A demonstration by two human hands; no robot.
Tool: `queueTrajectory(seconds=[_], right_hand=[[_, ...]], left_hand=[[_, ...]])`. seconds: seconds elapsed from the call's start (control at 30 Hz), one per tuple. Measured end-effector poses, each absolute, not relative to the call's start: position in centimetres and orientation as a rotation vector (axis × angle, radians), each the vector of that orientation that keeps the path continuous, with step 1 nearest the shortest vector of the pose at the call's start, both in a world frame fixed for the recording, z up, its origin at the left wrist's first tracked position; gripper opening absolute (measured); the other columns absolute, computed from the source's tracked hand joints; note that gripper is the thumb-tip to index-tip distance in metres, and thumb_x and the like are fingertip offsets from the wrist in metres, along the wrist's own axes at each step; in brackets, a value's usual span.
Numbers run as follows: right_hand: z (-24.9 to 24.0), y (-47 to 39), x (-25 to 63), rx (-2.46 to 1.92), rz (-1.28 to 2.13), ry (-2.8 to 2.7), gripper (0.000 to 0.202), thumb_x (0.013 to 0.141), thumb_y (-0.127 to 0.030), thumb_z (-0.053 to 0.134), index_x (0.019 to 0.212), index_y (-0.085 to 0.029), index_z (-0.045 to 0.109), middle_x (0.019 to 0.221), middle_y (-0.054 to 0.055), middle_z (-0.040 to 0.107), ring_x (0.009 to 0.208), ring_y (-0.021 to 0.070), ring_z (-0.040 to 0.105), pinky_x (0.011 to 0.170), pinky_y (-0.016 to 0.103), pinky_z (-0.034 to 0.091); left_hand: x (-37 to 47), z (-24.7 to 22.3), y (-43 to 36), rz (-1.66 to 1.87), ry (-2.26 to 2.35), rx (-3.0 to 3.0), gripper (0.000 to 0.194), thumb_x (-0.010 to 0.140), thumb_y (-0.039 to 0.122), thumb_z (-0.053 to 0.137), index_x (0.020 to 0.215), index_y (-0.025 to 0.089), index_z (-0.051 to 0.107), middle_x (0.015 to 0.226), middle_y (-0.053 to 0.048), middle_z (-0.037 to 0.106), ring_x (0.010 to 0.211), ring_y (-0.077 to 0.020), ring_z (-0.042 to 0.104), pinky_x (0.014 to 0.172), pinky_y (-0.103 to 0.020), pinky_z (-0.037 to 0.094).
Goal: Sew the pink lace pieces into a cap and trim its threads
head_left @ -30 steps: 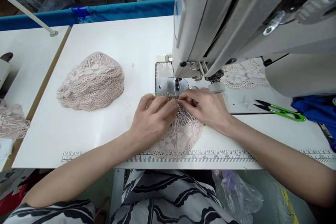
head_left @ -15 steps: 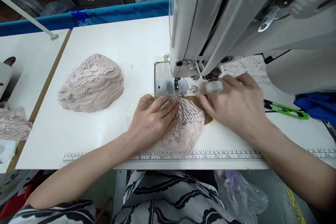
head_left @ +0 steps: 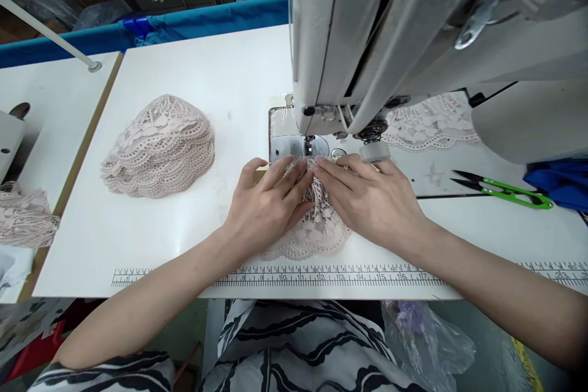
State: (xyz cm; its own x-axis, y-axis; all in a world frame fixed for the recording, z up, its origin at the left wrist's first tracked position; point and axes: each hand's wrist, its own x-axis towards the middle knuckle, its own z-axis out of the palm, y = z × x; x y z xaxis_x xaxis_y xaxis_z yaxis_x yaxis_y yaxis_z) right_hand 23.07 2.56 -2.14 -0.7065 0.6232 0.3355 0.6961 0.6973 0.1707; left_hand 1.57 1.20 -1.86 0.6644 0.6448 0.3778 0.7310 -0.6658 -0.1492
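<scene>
A pale pink lace piece (head_left: pixel 316 229) lies gathered in front of the sewing machine's presser foot (head_left: pixel 309 146), its scalloped edge spread toward me. My left hand (head_left: pixel 266 199) grips its left side, fingertips bunching the lace close to the foot. From the other side my right hand (head_left: pixel 370 196) presses and pinches the same lace, its fingertips nearly meeting the left ones. The lace edge at the needle is partly hidden by my fingers. Behind the right hand, under the machine arm, lies another lace piece (head_left: pixel 432 125).
A stack of lace pieces (head_left: pixel 158 150) sits on the white table to the left. Green thread snips (head_left: pixel 505 190) and a blue cloth (head_left: pixel 563 184) lie at the right. A ruler strip (head_left: pixel 275 277) runs along the front edge. The sewing machine head (head_left: pixel 340 43) hangs low above my hands.
My right hand has come left from beside the machine's needle plate onto the lace. The lace is now bunched more tightly between both hands. My left hand stays almost in place.
</scene>
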Motion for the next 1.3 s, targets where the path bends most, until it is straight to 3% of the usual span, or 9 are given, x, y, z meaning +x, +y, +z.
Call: queueTrajectory(seconds=[0.4,0.83,1.03,1.3], right_hand=[[-1.9,3.0,23.0,-1.154,-0.405,-2.696,0.036,0.101,-0.012,0.044,0.129,-0.011,0.066,0.118,0.010,0.075,0.105,0.0256,0.063,0.084,0.041,0.041],[-2.1,3.1,23.1,-1.155,-0.398,-2.686,0.036,0.101,-0.014,0.044,0.129,-0.010,0.065,0.122,0.011,0.073,0.105,0.0263,0.061,0.084,0.041,0.039],[-2.0,3.0,23.1,-1.169,-0.387,-2.692,0.038,0.098,-0.013,0.046,0.131,-0.014,0.065,0.122,0.010,0.073,0.104,0.0277,0.061,0.084,0.043,0.041],[-2.0,3.4,23.1,-1.181,-0.367,-2.693,0.037,0.101,-0.014,0.043,0.132,-0.011,0.064,0.119,0.012,0.074,0.105,0.0283,0.062,0.085,0.043,0.040]], left_hand=[[1.6,-2.3,2.2,-0.456,-1.134,-2.608,0.035,0.102,0.034,0.051,0.130,0.016,0.065,0.130,-0.009,0.070,0.125,-0.0261,0.061,0.102,-0.048,0.036],[1.6,-2.3,2.2,-0.453,-1.165,-2.649,0.037,0.102,0.033,0.051,0.132,0.016,0.064,0.133,-0.010,0.069,0.126,-0.0279,0.061,0.104,-0.051,0.037],[1.7,-2.2,2.2,-0.482,-1.230,-2.690,0.035,0.101,0.033,0.053,0.131,0.019,0.065,0.133,-0.010,0.068,0.127,-0.0285,0.060,0.104,-0.053,0.038],[1.7,-2.3,2.6,-0.473,-1.272,-2.695,0.035,0.102,0.034,0.050,0.132,0.021,0.064,0.135,-0.009,0.066,0.127,-0.0272,0.060,0.106,-0.052,0.036]])
